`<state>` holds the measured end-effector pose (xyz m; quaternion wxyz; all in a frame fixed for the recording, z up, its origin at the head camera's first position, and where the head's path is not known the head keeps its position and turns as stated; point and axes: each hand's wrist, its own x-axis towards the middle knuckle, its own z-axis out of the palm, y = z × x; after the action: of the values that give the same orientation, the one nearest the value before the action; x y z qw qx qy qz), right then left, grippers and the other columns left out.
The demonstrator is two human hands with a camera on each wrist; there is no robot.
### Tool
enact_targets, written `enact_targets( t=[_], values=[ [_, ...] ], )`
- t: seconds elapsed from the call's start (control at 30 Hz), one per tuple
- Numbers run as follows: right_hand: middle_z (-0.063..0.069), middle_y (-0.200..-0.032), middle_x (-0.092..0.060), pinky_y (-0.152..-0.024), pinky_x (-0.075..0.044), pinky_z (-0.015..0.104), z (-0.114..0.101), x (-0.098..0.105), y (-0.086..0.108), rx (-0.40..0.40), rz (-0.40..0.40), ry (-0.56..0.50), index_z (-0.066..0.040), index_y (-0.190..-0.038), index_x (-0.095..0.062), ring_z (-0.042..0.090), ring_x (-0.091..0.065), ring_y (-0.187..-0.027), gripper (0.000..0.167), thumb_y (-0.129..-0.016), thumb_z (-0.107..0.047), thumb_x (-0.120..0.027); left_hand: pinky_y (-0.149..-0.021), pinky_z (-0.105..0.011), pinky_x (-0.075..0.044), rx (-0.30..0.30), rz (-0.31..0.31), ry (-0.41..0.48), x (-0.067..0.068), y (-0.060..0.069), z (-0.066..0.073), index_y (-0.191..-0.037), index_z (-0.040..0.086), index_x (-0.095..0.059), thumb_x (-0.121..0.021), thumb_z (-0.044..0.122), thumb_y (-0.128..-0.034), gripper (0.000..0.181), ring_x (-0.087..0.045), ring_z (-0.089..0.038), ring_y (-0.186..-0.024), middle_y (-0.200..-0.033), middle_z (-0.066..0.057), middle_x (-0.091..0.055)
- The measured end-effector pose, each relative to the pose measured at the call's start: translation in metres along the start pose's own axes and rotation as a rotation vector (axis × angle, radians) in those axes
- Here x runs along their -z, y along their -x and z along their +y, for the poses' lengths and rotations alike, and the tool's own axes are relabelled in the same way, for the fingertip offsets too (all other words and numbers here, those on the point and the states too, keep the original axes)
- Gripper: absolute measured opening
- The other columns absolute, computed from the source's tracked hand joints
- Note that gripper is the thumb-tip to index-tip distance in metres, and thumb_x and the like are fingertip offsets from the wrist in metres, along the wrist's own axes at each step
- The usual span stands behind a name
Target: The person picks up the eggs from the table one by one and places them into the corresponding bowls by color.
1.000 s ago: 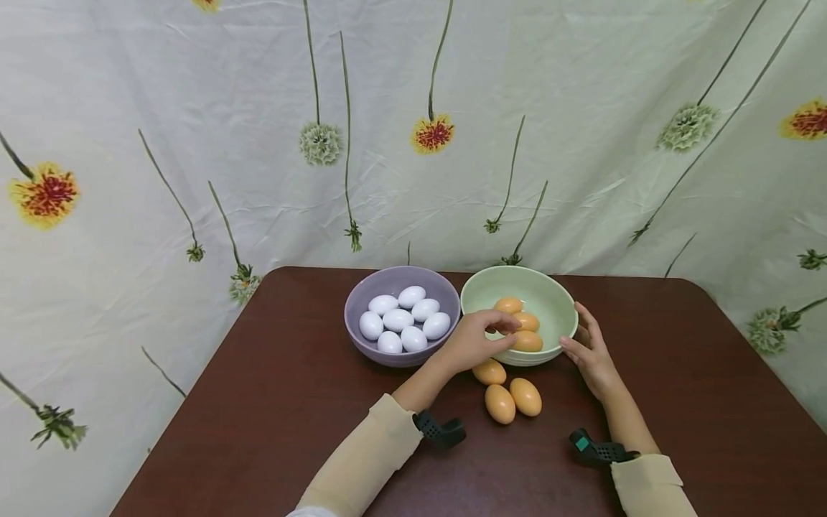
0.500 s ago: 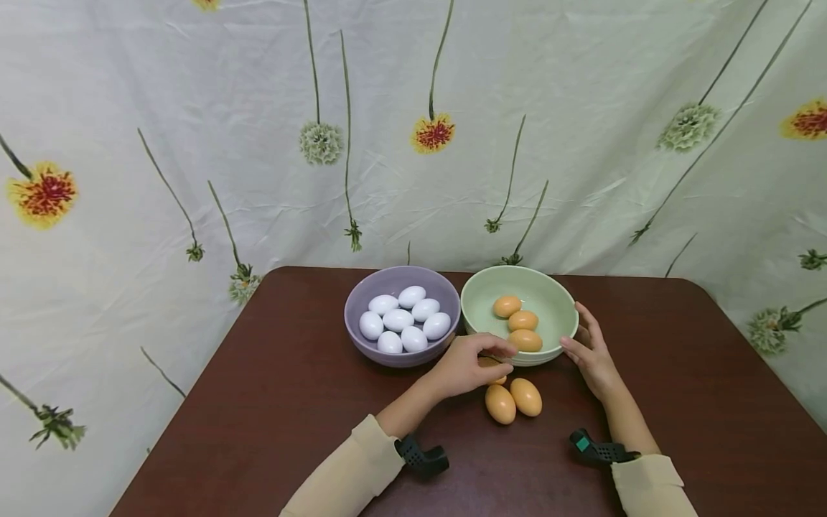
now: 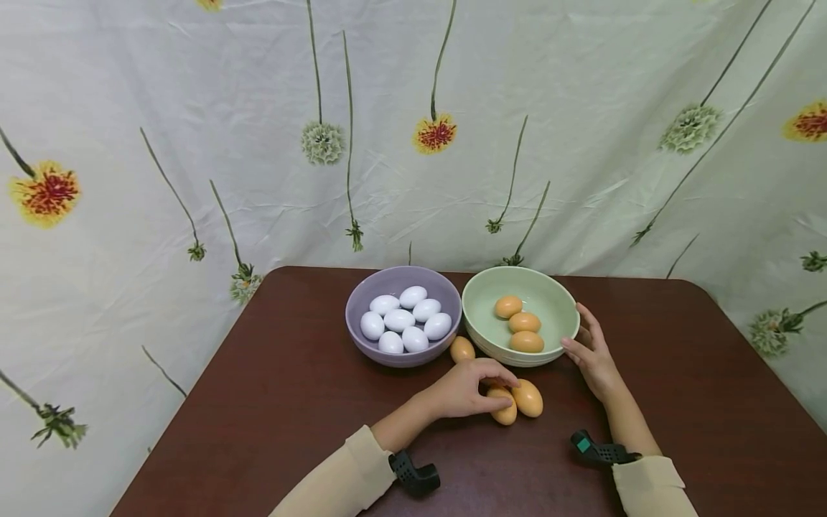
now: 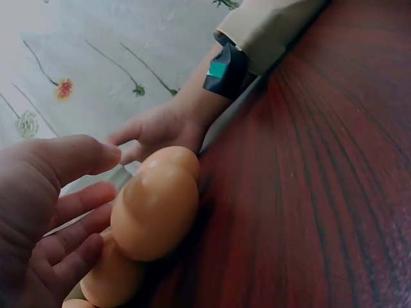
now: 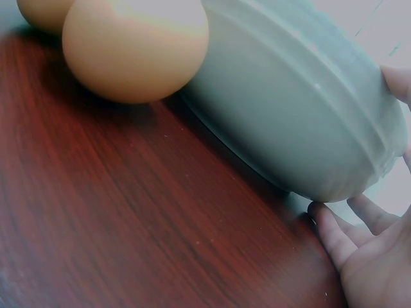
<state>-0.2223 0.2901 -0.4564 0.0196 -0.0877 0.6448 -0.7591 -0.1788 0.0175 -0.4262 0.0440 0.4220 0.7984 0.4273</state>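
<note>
In the head view my left hand (image 3: 461,389) reaches over the front brown egg (image 3: 504,408). The left wrist view shows my thumb and fingers spread beside a brown egg (image 4: 157,212), with a gap between. A second brown egg (image 3: 528,398) lies against the front one, and a third brown egg (image 3: 462,350) rests by the bowls. My right hand (image 3: 596,359) holds the right side of the green bowl (image 3: 481,301), thumb at the rim; in the right wrist view, fingers (image 5: 334,234) reach its base. Three brown eggs (image 3: 525,322) lie inside.
A purple bowl (image 3: 362,287) with several white eggs (image 3: 399,320) stands left of the green bowl, nearly touching it. Both sit near the back edge of the dark red-brown table (image 3: 291,359). A flowered cloth (image 3: 258,108) hangs behind.
My left hand has drawn back from over the green bowl, down and toward the front eggs. The egg by the bowls has shifted left. My right hand stays on the green bowl.
</note>
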Motion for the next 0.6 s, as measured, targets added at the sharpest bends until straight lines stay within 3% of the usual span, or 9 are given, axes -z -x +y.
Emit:
enact_targets(
  t=[0.23, 0.6],
  values=[
    [0.027, -0.151, -0.012, -0.087, -0.043, 0.016, 0.0001, 0.0003, -0.0001, -0.003, 0.000, 0.006, -0.020, -0.156, -0.012, 0.015, -0.040, -0.118, 0.075, -0.097, -0.005, -0.054, -0.095, -0.018, -0.038, -0.075, -0.048, -0.091, -0.0007, 0.0000, -0.0034, -0.106, 0.012, -0.073, -0.074, 0.016, -0.0863, 0.020, -0.054, -0.006, -0.106, -0.105, 0.002, -0.067],
    [0.024, -0.148, -0.015, -0.087, -0.044, 0.017, 0.0003, -0.0004, 0.0006, 0.009, 0.004, -0.001, -0.021, -0.155, -0.015, 0.011, -0.044, -0.115, 0.073, -0.096, -0.004, -0.055, -0.092, -0.015, -0.038, -0.048, -0.115, -0.138, -0.0035, 0.0030, -0.0066, -0.107, 0.015, -0.073, -0.077, 0.024, -0.0847, 0.024, -0.052, 0.000, -0.100, -0.103, 0.006, -0.064]
  ],
)
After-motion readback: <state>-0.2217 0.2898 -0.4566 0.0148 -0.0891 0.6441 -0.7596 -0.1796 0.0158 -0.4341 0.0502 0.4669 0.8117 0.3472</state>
